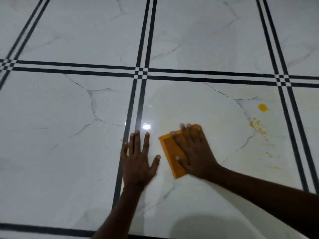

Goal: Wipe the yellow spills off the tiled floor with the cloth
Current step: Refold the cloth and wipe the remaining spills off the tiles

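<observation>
A folded orange-yellow cloth (170,152) lies flat on the white marbled tiled floor (69,135). My right hand (195,150) presses down on it with straight, spread fingers. My left hand (138,159) rests flat on the floor just left of the cloth, fingers spread, over the black tile border. A yellow blob (262,107) sits to the right, and below it a trail of yellow specks (258,126) runs down to a yellow smear (273,167). A faint yellowish film covers the tile above the cloth. A tiny yellow spot (121,140) lies by my left little finger.
Double black border lines (140,73) cross the floor between large tiles. A bright light reflection (146,126) shines just above my left hand. A dark shadow covers the bottom edge of the view.
</observation>
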